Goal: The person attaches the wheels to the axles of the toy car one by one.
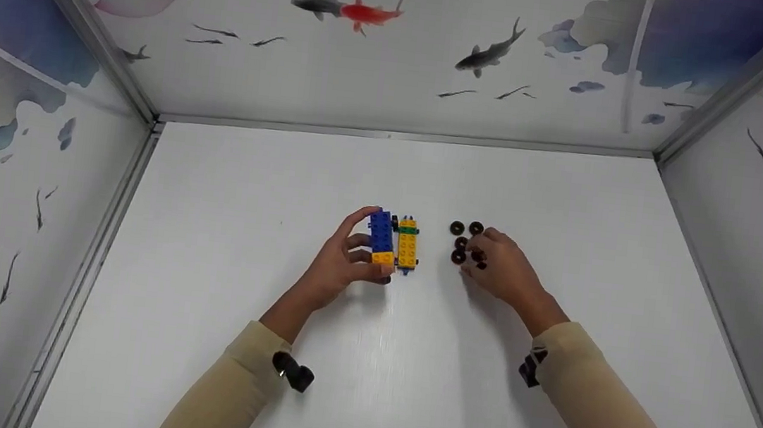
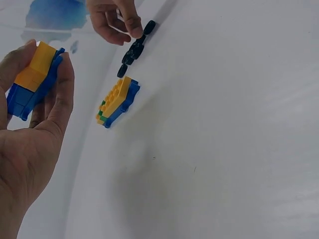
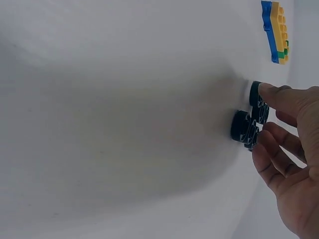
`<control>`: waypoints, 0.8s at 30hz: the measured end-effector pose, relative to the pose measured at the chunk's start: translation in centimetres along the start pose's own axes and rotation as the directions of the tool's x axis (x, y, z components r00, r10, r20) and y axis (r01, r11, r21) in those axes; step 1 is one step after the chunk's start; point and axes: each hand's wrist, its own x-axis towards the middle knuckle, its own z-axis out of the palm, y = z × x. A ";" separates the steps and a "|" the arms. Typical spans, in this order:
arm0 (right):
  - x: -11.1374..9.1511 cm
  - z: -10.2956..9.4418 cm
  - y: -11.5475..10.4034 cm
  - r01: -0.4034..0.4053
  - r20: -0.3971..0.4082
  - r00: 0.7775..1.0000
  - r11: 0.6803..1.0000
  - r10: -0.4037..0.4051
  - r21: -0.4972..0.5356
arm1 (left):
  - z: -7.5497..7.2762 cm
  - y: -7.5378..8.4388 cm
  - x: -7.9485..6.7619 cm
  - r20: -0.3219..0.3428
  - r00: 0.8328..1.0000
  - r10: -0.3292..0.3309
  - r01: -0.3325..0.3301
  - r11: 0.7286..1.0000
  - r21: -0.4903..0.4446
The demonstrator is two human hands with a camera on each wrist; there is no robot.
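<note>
My left hand [image 1: 335, 266] holds a toy brick vehicle [image 1: 381, 235] with a blue body and a yellow end, thumb at the near end and a finger at the far end. A second brick vehicle [image 1: 407, 244], yellow on top with a green strip and a blue base [image 2: 128, 97], lies on the table just right of it. Over several small black toy wheels [image 1: 456, 227] is my right hand [image 1: 500, 265], fingers bent. Its thumb [image 3: 279, 97] overlaps one black wheel [image 3: 255, 93] in the right wrist view; whether it pinches that wheel is hidden.
The white tabletop [image 1: 364, 382] is bounded by a metal frame edge [image 1: 277, 126] at the back and white panels printed with fish [image 1: 487, 53]. A black strap device [image 1: 294, 373] sits at the left cuff, another [image 1: 533, 367] at the right.
</note>
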 end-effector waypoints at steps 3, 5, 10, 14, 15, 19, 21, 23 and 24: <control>-0.3 -0.1 0.5 -0.019 0.003 1.000 1.000 0.019 -0.021 | -0.1 0.0 0.0 0.005 1.000 0.002 -0.002 1.000 -0.004; -0.4 -0.1 0.7 -0.036 0.010 0.999 0.999 0.037 -0.039 | -0.1 0.0 0.0 0.004 1.000 0.003 -0.003 1.000 -0.007; -0.7 0.1 1.3 -0.072 0.025 0.997 0.996 0.073 -0.050 | -0.1 0.0 0.0 0.004 1.000 0.003 -0.003 1.000 -0.012; -0.9 0.2 1.5 -0.065 0.023 0.998 0.998 0.065 -0.025 | -0.1 0.0 0.0 0.007 1.000 0.003 -0.003 1.000 -0.008; -0.9 0.2 1.5 -0.062 0.020 0.998 0.998 0.063 -0.026 | -0.1 0.0 0.0 0.007 1.000 0.003 -0.003 1.000 -0.006; -1.0 0.1 1.3 -0.054 0.002 0.999 0.998 0.054 -0.042 | -0.2 0.1 0.0 -0.005 1.000 -0.002 0.002 1.000 -0.001; -0.9 0.0 1.2 -0.051 -0.011 0.999 0.998 0.050 -0.038 | -0.2 0.1 0.0 -0.009 1.000 -0.004 0.004 1.000 -0.004; -0.9 -0.1 1.0 -0.048 -0.020 0.999 0.999 0.048 -0.013 | -0.2 0.1 0.0 -0.013 1.000 -0.007 0.007 1.000 -0.006; -0.8 -0.2 1.0 -0.047 -0.024 0.999 0.999 0.047 0.002 | -0.2 0.2 -0.1 -0.015 1.000 -0.006 0.006 1.000 -0.006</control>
